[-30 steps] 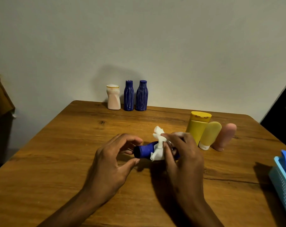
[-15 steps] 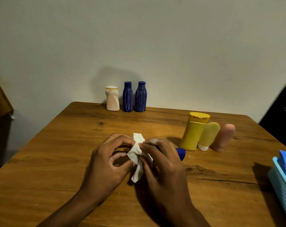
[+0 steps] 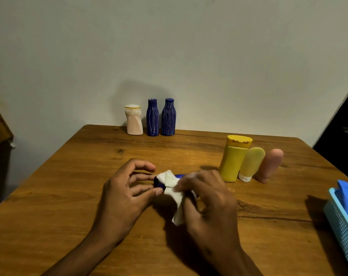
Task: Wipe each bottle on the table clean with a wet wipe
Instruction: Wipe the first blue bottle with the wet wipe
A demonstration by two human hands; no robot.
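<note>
At the middle of the wooden table point(image 3: 73, 176), a small blue bottle point(image 3: 159, 183) is held lying on its side. Its dark cap end is pinched by the left hand point(image 3: 125, 194) between thumb and fingertips. A white wet wipe point(image 3: 173, 188) is pressed around the bottle's body by the curled fingers of the right hand point(image 3: 207, 198), which hides most of the bottle.
</note>
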